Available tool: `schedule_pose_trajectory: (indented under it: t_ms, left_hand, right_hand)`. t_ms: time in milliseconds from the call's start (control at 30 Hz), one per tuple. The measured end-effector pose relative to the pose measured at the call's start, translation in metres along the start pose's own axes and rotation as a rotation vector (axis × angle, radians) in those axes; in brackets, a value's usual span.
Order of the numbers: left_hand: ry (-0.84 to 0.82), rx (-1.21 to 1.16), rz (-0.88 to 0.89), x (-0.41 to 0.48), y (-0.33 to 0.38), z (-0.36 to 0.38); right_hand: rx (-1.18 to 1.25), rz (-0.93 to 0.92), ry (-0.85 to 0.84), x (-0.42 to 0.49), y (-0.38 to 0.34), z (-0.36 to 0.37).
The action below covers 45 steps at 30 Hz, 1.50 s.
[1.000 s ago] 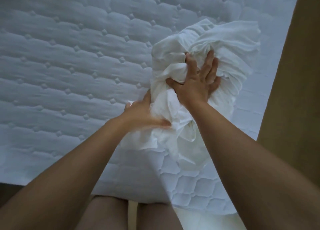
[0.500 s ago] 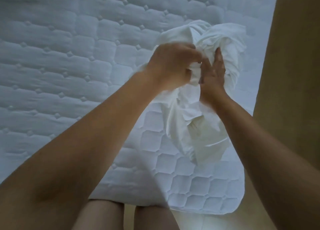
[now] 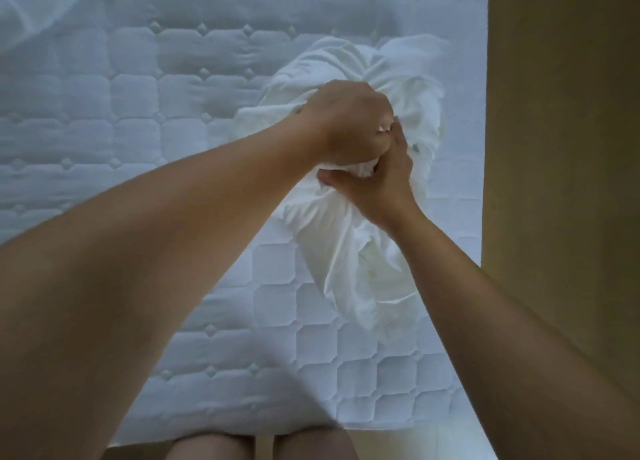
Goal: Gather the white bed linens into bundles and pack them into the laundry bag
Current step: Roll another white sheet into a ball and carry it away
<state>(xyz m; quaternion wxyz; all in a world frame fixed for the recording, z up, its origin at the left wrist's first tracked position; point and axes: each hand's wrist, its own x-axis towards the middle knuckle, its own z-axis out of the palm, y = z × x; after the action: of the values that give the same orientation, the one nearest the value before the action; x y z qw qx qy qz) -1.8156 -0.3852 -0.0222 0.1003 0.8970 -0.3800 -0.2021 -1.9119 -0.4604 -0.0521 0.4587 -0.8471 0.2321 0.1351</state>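
Gripping a bundle of white linen [image 3: 360,259] between them, a person's two hands meet at the middle of the wad. The left hand [image 3: 349,124] sits on top as a closed fist, knuckles up, its fingers curled down into the cloth. The right hand [image 3: 381,186] lies just below and touches it. Its thumb stretches leftward under a fold and its fingers reach up into the fabric, where their tips are hidden. Cloth bunches between that thumb and palm.

From this double hold the linen spreads both ways. Rumpled folds puff out above and to the right of the fists, while a longer, looser tail trails toward the camera beneath the right wrist. Whether the bundle rests fully on the bed or is partly lifted cannot be told.

Beneath it lies a white quilted mattress [image 3: 138,120], and the bundle sits near the mattress's right edge. A second piece of white fabric [image 3: 31,9] lies at the far left corner of the view, well apart from the hands. A tan-brown surface [image 3: 561,148] runs alongside the mattress on the right. Two bare knees [image 3: 207,447] show at the bed's near edge.
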Motion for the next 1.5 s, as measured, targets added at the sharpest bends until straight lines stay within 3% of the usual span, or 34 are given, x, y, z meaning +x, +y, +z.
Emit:
schedule_pose_trajectory:
  t_ms: [100,167,267,367,467,667,900,1000,1100,1167,1233,1300,1400,1500]
  left_hand:
    - [0.035,-0.104,-0.055,-0.015,-0.020,0.003]
    - [0.195,-0.127,0.036,-0.036,-0.037,0.011]
    - [0.385,0.058,0.099,-0.086,-0.069,0.034]
    - [0.306,0.181,0.046,-0.132,-0.081,0.060]
    - [0.241,0.139,-0.001,-0.128,-0.080,0.077]
    - [0.368,0.152,0.398,-0.082,-0.092,0.059]
    - [0.155,0.117,0.338,-0.036,-0.050,0.019]
    - [0.013,0.079,0.190,-0.030,-0.040,0.012]
    - [-0.127,0.070,0.081,-0.023,-0.037,0.008]
    - [-0.173,0.133,0.078,-0.019,-0.030,0.006]
    - [-0.182,0.175,0.051,-0.015,-0.021,0.007]
    - [-0.162,0.213,0.010,-0.013,-0.015,0.011]
    - [-0.159,0.242,-0.041,-0.012,-0.007,0.016]
    - [-0.165,0.235,-0.061,-0.013,-0.003,0.017]
  right_hand:
    - [-0.198,0.019,0.019,0.010,-0.013,0.016]
    - [-0.264,-0.009,0.047,0.015,-0.020,0.026]
    - [-0.263,-0.014,0.041,0.019,-0.023,0.028]
    - [-0.257,-0.040,0.045,0.015,-0.022,0.026]
    - [-0.243,-0.045,0.028,0.014,-0.022,0.024]
    - [-0.005,-0.097,0.039,0.022,-0.020,0.009]
    - [0.198,-0.018,0.123,0.008,0.000,-0.004]
    - [0.238,-0.018,0.139,0.000,0.005,-0.007]
    - [0.190,-0.074,0.084,-0.017,0.009,-0.011]
    - [0.062,-0.108,0.139,-0.037,0.021,-0.013]
    - [-0.074,0.014,0.273,-0.063,0.043,-0.011]
    - [-0.092,0.300,0.345,-0.089,0.063,-0.008]
    - [0.314,0.759,0.211,-0.115,0.079,0.000]
    - [0.684,0.816,0.171,-0.123,0.078,0.009]
